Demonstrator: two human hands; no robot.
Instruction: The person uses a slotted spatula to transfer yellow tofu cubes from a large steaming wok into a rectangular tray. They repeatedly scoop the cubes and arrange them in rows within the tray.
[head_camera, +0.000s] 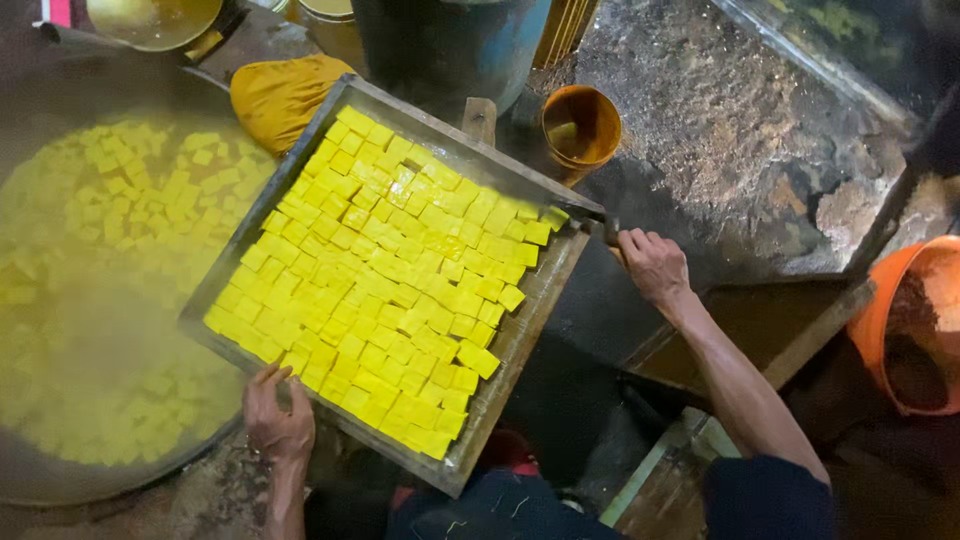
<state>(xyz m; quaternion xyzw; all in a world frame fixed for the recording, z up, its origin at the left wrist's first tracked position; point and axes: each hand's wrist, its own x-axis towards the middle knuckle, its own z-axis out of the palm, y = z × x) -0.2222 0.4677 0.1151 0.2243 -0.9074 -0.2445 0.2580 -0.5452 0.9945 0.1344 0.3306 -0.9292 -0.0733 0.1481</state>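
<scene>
The shallow rectangular wooden tray (520, 335) lay tilted, its long axis running diagonally from the upper left down to the lower right, one edge reaching over the wide round vat of steaming yellow liquid (60, 330). One tray, two hands. The yellow tofu cubes (380, 280), smooth and square-cut, too many to count, covered most of its boards in rough rows, leaving a bare strip along the right edge. More cubes floated in the vat. The left hand (278, 415) curled around the near rim, fingers gripping the wood. The right hand (652, 265) was closed on the far corner. One small orange plastic bucket (580, 125) stood behind, and one larger orange bucket (905, 320) stood at right.
</scene>
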